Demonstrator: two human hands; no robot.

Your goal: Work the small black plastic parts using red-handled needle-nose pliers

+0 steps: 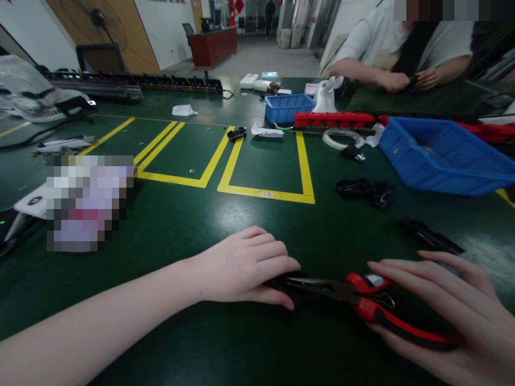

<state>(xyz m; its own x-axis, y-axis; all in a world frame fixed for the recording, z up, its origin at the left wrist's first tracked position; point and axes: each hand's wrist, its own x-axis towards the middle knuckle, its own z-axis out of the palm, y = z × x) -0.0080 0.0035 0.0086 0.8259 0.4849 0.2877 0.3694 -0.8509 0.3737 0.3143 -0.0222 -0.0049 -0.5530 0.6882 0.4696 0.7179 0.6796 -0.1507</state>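
Note:
Red-and-black handled pliers [364,300] lie across my right hand [450,311], whose fingers and thumb are wrapped round the handles. The handles are spread apart, and the long jaws point left. My left hand [253,268] is closed on a dark part [281,281], mostly hidden under its fingers. The tips of the pliers reach this part, next to my left fingertips. Both hands are low over the green table [173,338]. Whether the jaws grip the part is too dark to tell.
Black parts [430,236] lie beyond my right hand, near a blue bin [446,155]. A smaller blue bin [287,109], a tape roll [343,139] and red strips [333,119] sit farther back. Yellow tape [265,194] marks the table. Another person [402,53] sits across.

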